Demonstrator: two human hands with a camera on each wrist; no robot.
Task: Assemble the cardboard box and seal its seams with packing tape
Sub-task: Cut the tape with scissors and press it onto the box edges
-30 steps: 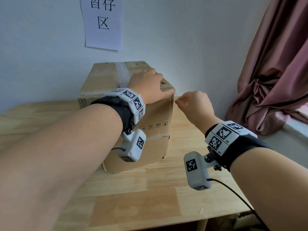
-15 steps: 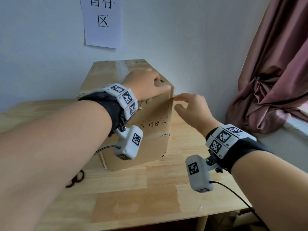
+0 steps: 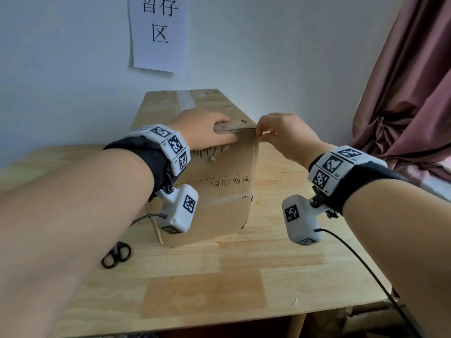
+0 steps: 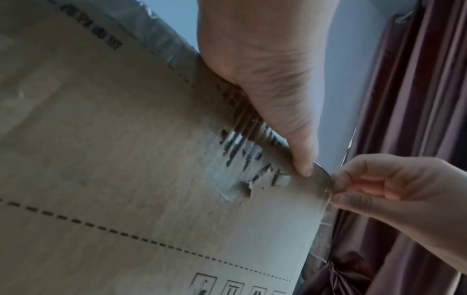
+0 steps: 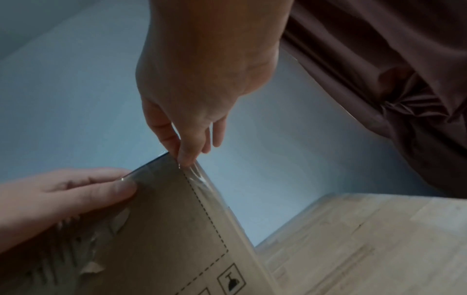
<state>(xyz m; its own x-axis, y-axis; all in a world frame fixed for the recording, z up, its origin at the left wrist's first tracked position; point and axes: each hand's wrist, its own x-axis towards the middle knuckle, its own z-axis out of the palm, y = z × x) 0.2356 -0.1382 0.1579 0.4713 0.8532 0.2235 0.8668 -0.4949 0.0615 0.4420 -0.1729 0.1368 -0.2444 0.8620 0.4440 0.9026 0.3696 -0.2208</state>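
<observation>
A brown cardboard box (image 3: 219,203) stands closed on the wooden table (image 3: 219,289), with a clear tape strip along its top seam. My left hand (image 3: 228,129) lies over the box's top front edge, fingers flat on top and the thumb (image 4: 300,159) pressing the front face. At the top front right corner my right hand (image 3: 260,135) pinches the end of clear packing tape (image 5: 202,179) between thumb and forefinger. The tape wraps over that corner edge. The front face is torn just below my left thumb. No tape roll is in view.
Black scissors (image 3: 117,254) lie on the table left of the box, partly under my left forearm. A paper sign (image 3: 158,32) hangs on the wall behind. A dark pink curtain (image 3: 410,93) hangs at the right. The box stands close to the wall.
My right hand has moved left from beside the box to its top front right corner and now pinches the tape there. My left hand's thumb now presses the front face.
</observation>
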